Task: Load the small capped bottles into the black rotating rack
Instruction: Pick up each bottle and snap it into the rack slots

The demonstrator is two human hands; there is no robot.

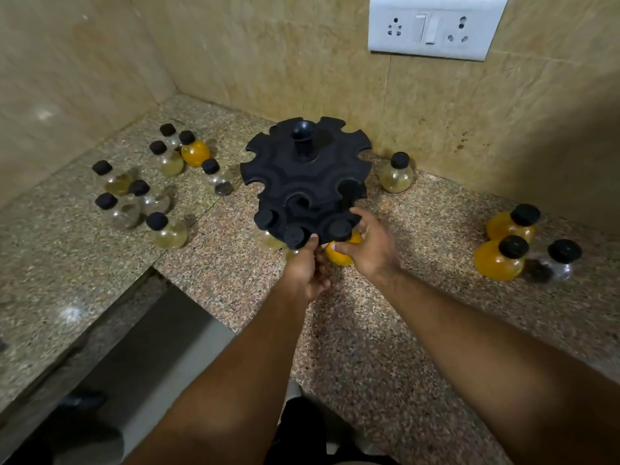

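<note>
**A:** Head view, the only one I have. What are the hands doing?

**B:** I see both at the front of the black rack (pixel 307 172), at its lower tier. The right hand (pixel 370 248) has its fingers (pixel 342 246) curled round an orange bottle (pixel 340 255) whose cap sits in a lower slot. The left hand (pixel 307 270) is touching the rack's edge beside a capped bottle (pixel 295 237); its fingers look narrow, but I cannot tell whether they hold anything.

**A:** And the rest of the load?

**B:** Three caps show in the lower tier; the top tier is bare. A cluster of bottles (pixel 167 226) waits on the desk (pixel 385 330) to the left, one pale bottle (pixel 396 174) just right of the rack, and three more far right (pixel 501 258).

**A:** Handling?

**B:** I judge them light, rigid and smooth, likely glass, so slippery and breakable. The round belly rolls; I would grip at the neck under the cap and slide that into the notch. The rack may spin, so steady it.

**A:** Any writing?

**B:** None readable. No labels on bottles; the wall switch plate (pixel 436 26) is unmarked.
</note>
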